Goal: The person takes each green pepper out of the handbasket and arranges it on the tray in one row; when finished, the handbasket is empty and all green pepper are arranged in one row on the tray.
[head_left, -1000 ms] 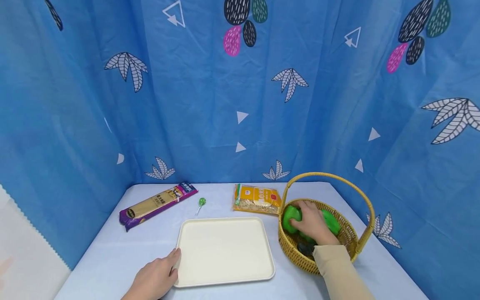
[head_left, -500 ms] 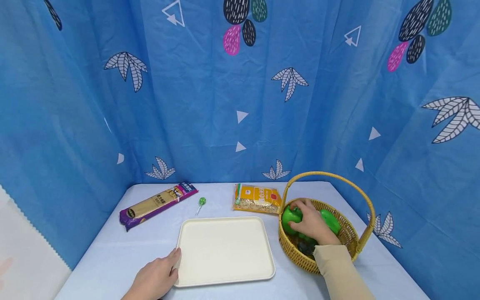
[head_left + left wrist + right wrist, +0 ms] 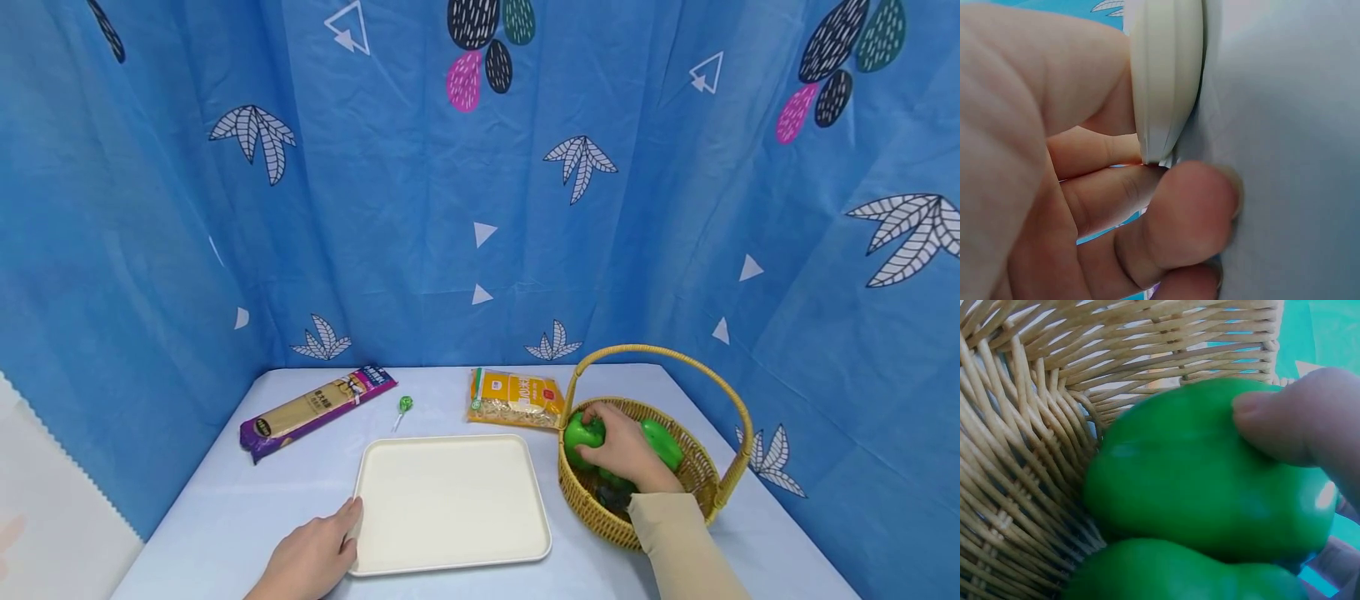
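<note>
The green bell pepper (image 3: pixel 581 440) is smooth, glossy and gently lobed, plump against the woven wicker of the round basket (image 3: pixel 592 521), whose ribs show golden and evenly plaited. The tray (image 3: pixel 453 500) is a matt cream rectangle with rounded corners and a low raised rim; it lies flat on a table (image 3: pixel 202 517) spread with white cloth. The noodle packet (image 3: pixel 315 412) at its ten o'clock is long, in purple film; the lollipop (image 3: pixel 406 404) at eleven has a round green head on a thin stick; the grain packet (image 3: pixel 517 402) at one is a flat orange pouch.

The left hand (image 3: pixel 311 550) rests on the tray's edge between eight and nine o'clock, thumb and fingers against the rim; I cannot tell whether they pinch it. Only a narrow strip of cloth separates the tray from the basket at its three o'clock. The arched handle (image 3: pixel 741 429) rises over the basket, and the beige sleeve (image 3: pixel 678 533) crosses the rim at five o'clock.

Inside the basket, the right hand (image 3: pixel 624 446) grips the pepper at ten o'clock, thumb and fingers curled about it. A long green item (image 3: pixel 663 443) lies near one o'clock, a dark item (image 3: pixel 613 498) near seven, its shape partly hidden.
</note>
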{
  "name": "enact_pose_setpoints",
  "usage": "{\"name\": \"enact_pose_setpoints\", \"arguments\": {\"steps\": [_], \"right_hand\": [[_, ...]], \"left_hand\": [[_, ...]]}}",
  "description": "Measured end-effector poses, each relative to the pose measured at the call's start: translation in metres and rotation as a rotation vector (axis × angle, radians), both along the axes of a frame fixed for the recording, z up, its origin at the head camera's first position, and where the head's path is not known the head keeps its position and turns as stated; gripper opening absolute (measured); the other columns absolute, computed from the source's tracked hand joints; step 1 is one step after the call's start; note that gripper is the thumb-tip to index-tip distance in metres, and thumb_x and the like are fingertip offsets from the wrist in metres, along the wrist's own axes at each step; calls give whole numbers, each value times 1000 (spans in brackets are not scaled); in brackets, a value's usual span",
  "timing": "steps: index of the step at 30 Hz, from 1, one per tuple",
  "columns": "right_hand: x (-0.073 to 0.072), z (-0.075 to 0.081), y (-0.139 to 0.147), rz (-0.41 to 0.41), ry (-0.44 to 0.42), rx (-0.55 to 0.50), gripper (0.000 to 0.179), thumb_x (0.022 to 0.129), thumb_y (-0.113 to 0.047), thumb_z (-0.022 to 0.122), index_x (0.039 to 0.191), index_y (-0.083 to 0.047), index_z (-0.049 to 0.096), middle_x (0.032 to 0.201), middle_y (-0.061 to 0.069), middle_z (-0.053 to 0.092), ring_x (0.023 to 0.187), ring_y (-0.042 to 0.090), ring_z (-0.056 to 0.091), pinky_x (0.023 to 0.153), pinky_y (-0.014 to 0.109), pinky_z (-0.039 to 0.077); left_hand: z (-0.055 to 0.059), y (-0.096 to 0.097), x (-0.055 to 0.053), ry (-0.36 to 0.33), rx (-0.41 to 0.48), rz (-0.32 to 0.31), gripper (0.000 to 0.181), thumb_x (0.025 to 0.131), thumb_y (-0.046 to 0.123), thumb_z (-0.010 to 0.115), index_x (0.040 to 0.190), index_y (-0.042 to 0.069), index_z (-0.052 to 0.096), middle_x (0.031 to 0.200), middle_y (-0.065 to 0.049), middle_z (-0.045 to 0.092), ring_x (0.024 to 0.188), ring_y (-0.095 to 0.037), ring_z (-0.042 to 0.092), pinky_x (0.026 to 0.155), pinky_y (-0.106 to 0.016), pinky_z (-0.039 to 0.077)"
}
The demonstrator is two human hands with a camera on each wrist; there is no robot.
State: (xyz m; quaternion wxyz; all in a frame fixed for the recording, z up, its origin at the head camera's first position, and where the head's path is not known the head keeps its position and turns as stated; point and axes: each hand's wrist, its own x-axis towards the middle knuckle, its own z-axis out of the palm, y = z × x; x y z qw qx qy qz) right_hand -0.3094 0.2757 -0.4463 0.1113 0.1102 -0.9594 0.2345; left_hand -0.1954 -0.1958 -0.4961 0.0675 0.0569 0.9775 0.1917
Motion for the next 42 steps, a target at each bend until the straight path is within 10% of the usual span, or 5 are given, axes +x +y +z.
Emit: {"name": "enact_pose_setpoints", "arguments": {"steps": [11, 25, 33, 42], "right_hand": [[1, 12, 1, -19, 47, 75, 40, 79, -33, 86, 109, -19, 63, 110, 1, 68, 91, 20, 59, 86, 58, 40], [36, 56, -12, 76, -5, -27, 41, 84, -26, 86, 112, -16, 59, 111, 5, 62, 86, 19, 58, 70, 35, 52], [49, 66, -71, 235, -9, -82, 39, 82, -24, 87, 109, -22, 60, 115, -1, 61, 96, 19, 58, 78, 37, 55], [37, 42, -171, 502, -58, -108, 39, 83, -29, 86, 113, -26, 60, 125, -6, 62, 104, 14, 57, 82, 27, 54]], "left_hand": [[2, 1, 0, -3, 8, -8, 61, 89, 20, 70, 144, -3, 56, 136, -20, 67, 58, -17, 46, 60, -35, 43], [2, -2, 3, 8, 25, -18, 62, 88, 19, 71, 143, -5, 56, 136, -21, 66, 56, -17, 45, 60, -35, 43], [1, -6, 1, 1, 15, -24, 61, 89, 19, 70, 143, -5, 56, 135, -21, 67, 62, -17, 49, 65, -38, 47], [0, -2, 3, 11, 17, -16, 60, 89, 20, 71, 142, -4, 58, 134, -19, 68, 62, -16, 48, 64, -37, 46]]}}
